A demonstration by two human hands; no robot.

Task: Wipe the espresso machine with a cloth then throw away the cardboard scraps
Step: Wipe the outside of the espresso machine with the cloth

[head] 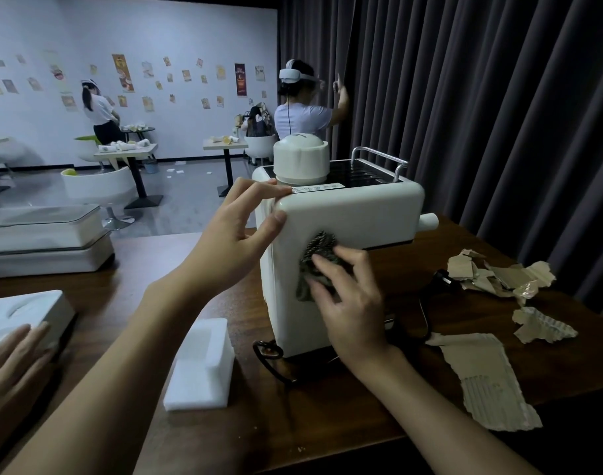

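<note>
Head view: your left hand (pixel 238 224) braces the espresso machine (pixel 355 214) at its top near corner, fingers laid straight along the top edge and thumb against the side panel. Your right hand (pixel 348 303), fingers spread and flat, presses the grey cloth (pixel 318 246) against that same panel. The machine stands mid-table (pixel 413 275). The cardboard scraps (pixel 492 275) lie along the table's right edge, apart from the machine, the largest piece (pixel 481 378) at the near right corner. A white foam block (pixel 204 365) sits by the near edge.
</note>
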